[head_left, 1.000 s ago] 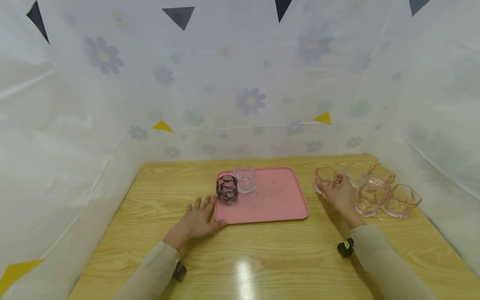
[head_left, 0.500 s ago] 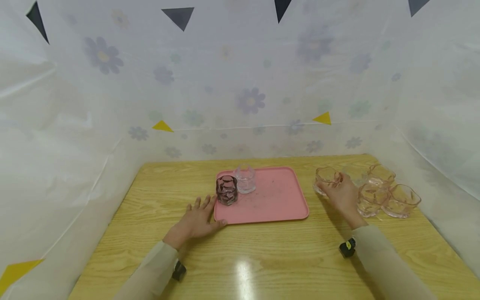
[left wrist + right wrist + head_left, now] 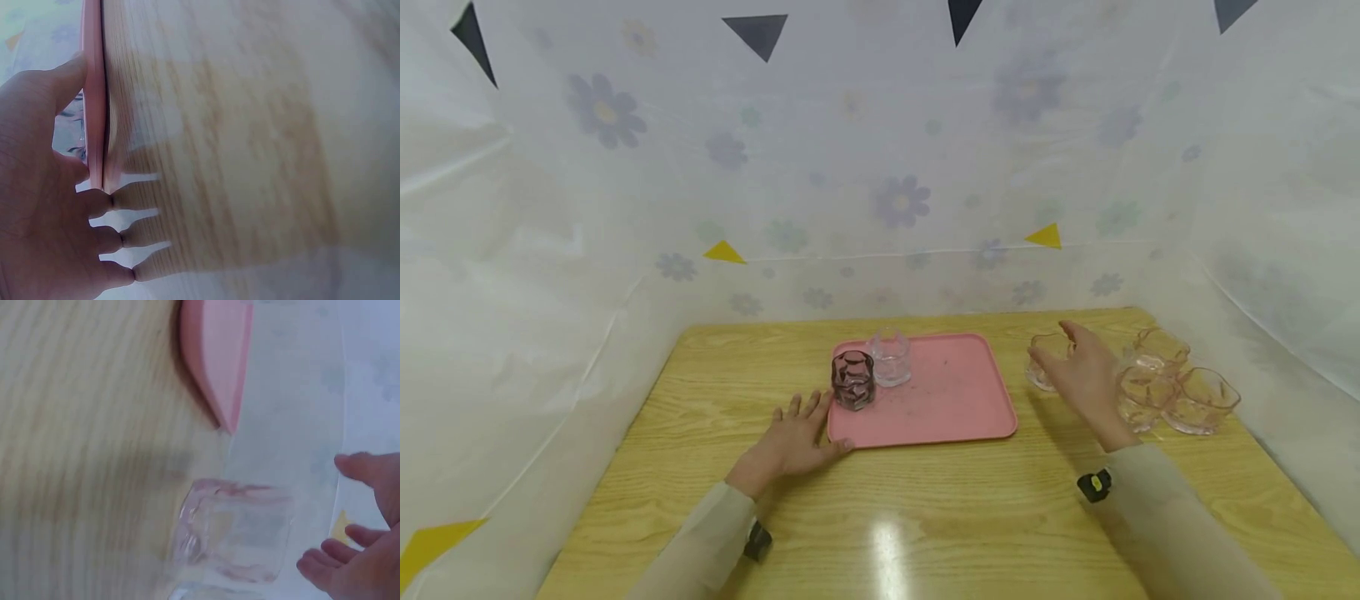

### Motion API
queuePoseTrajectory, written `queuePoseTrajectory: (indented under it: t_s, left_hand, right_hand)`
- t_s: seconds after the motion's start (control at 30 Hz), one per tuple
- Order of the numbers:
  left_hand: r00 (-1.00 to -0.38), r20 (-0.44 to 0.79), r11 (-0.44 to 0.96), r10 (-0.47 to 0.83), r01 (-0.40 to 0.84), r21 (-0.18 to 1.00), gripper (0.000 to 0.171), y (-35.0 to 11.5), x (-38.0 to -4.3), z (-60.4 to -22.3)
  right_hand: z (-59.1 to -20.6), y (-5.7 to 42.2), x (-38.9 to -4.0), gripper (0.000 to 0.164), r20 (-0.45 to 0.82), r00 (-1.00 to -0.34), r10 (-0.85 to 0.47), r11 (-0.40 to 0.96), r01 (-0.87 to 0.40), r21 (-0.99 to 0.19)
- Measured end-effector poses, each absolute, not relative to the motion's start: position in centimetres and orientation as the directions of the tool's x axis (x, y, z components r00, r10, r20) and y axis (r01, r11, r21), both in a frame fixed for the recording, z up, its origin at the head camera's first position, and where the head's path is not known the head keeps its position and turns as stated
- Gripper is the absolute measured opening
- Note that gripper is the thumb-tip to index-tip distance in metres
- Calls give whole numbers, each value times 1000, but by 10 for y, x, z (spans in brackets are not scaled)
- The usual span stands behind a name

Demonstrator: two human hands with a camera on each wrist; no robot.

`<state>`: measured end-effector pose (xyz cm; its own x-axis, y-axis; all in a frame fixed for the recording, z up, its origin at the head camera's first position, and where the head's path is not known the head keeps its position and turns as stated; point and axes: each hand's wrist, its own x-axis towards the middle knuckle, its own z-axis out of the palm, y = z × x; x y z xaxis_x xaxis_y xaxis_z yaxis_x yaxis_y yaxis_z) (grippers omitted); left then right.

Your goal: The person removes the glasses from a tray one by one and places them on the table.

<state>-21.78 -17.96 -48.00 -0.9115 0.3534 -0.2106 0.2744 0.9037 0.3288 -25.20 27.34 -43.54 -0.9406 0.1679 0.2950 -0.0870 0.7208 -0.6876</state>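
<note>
My left hand (image 3: 792,442) lies flat with spread fingers at the near left corner of the pink tray (image 3: 951,400); in the left wrist view its thumb touches the tray's rim (image 3: 94,94). On the tray stand a dark purple glass tumbler (image 3: 853,382) and, behind it, a clear glass tumbler (image 3: 892,360). My right hand (image 3: 1086,379) hovers with thumb and fingers parted above a pale pink glass tumbler (image 3: 1040,379) to the right of the tray. In the right wrist view the fingers are apart from this upright pink tumbler (image 3: 240,531), holding nothing.
Several more pink tumblers stand close together at the right, including a front one (image 3: 1202,404) and a back one (image 3: 1163,350). Everything rests on a wood-grain table (image 3: 940,517). White flowered sheeting (image 3: 895,167) encloses the back and sides.
My right hand has let go of the pink tumbler and risen, its thumb and fingers now spread apart. The tumbler stays in place. My left hand and the tray have not moved.
</note>
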Motion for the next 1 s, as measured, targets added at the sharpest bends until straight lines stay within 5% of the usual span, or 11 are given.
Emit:
queuePoseTrajectory:
  t_s: [0.37,1.0]
  left_hand:
    - [-909,-218,901,354,270,339,100,-180,-218,-482]
    - [-913,-206,900,352,270,341,100,-180,-218,-482]
  right_hand:
    - [-440,225,-269,85,242,-966,-86,627,-241,-740]
    - [-459,148,-280,84,219,-942,-252,560,-327,-761]
